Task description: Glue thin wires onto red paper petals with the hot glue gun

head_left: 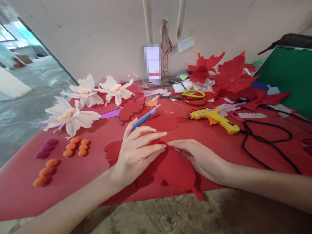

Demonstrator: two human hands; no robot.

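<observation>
Near the table's front edge, my left hand (136,152) comes in from the left and pinches the upper edge of a red cut-out piece (177,167) between its fingertips. My right hand (202,159) grips the same edge from the right, fingers partly hidden behind it. The piece looks like thin felt or craft sheet, with a rounded body and narrow tabs below. A blue pen (143,119) lies just beyond my left hand's fingers; whether they touch it I cannot tell. Under my left hand shows another scalloped red piece (113,151).
White fabric flowers (85,91) and orange pompom strips (46,172) sit on the left. A yellow glue gun (214,118) with a looped black cord (246,143) lies right. Behind are yellow-handled scissors (193,94), red flowers (231,74), and a phone-like screen (153,65) against the wall.
</observation>
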